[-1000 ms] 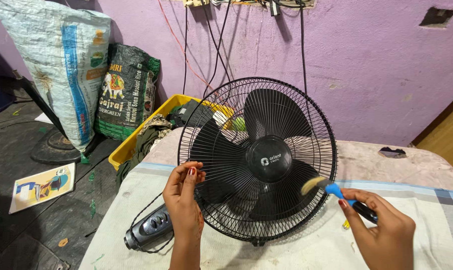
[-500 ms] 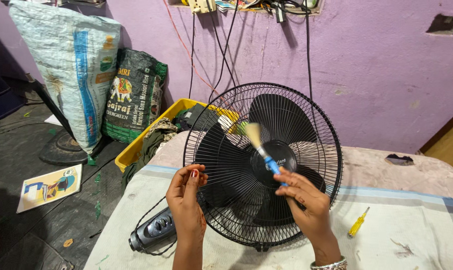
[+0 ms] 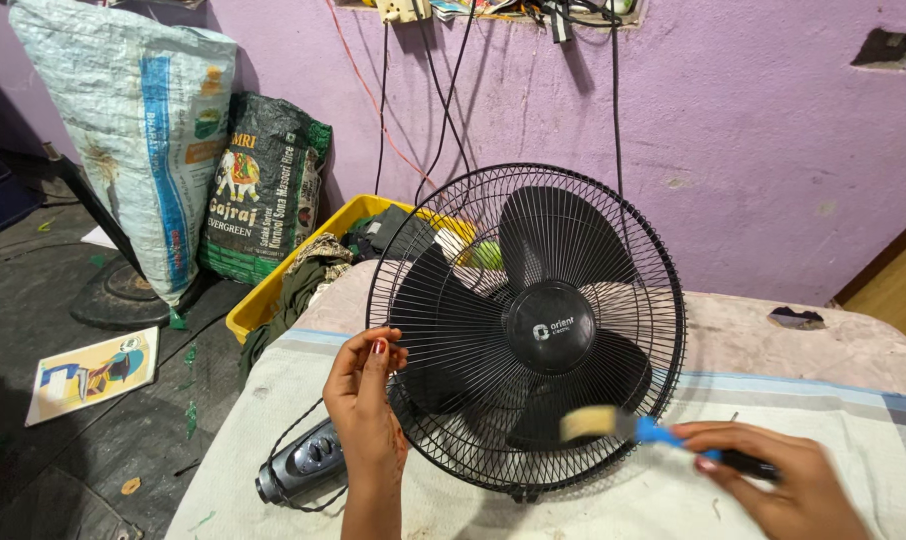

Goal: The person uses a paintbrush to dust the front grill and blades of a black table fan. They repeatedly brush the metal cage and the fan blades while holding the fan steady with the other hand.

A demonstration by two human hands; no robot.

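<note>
A black table fan (image 3: 526,330) lies tilted on a cloth-covered table (image 3: 873,440), its round wire grille facing the camera and its grey control base (image 3: 303,465) at lower left. The left hand (image 3: 368,405) pinches the grille's left edge with curled fingers. The right hand (image 3: 793,485), closed around the dark handle of a blue-necked paintbrush (image 3: 653,432), holds the pale bristles against the lower right of the grille. Behind the fan, a yellow plastic crate (image 3: 273,295) of dark clothes sits by the purple wall (image 3: 753,150). To its left stand two sacks: a tall white woven one with a blue vertical stripe (image 3: 133,140), and a shorter black one with a green band and colourful panel (image 3: 258,195). A yellow-and-blue illustrated booklet (image 3: 93,372) lies flat on the dark floor (image 3: 33,470).
</note>
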